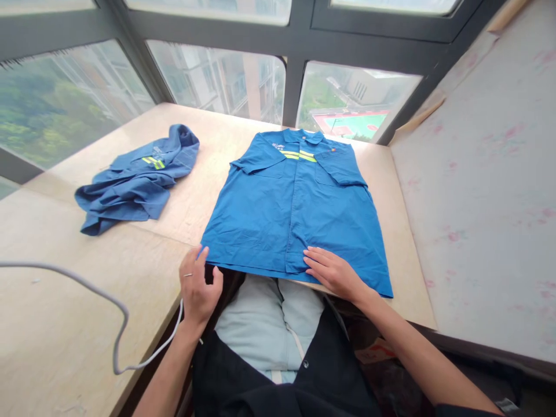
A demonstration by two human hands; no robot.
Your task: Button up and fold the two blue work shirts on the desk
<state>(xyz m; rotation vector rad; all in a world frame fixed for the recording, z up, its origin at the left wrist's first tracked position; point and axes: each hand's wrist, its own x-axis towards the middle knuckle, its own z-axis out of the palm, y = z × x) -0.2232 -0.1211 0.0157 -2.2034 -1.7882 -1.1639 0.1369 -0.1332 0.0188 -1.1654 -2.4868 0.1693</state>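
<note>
Lying flat on the pale tabletop (pixel 191 223), the blue shirt (pixel 260 208) is spread directly in front of the person, with its collar (pixel 304 136) pointed towards the windows (pixel 217 81) and its hem (pixel 252 268) set along the near edge. The laying-out is judged to be largely done: the placket (pixel 292 214) is closed down the middle, and the sleeves (pixel 260 153) are laid down over the sides of the chest. What is left seems to be smoothing: creases are seen across the lower front, and the two layers of the hem are not quite lined up. The body of the shirt is not yet folded. A second blue garment (pixel 130 179) is bunched farther to the left, touched by neither hand.

The near left corner of the shirt is met by the fingertips of the left hand (pixel 202 292); its fingers are loosely bent and the thumb is held apart, so no firm grip is shown. The right hand (pixel 332 271) is opened out, its fingers extended close together and rested on the cloth just above the hem; nothing is grasped by it.
</note>
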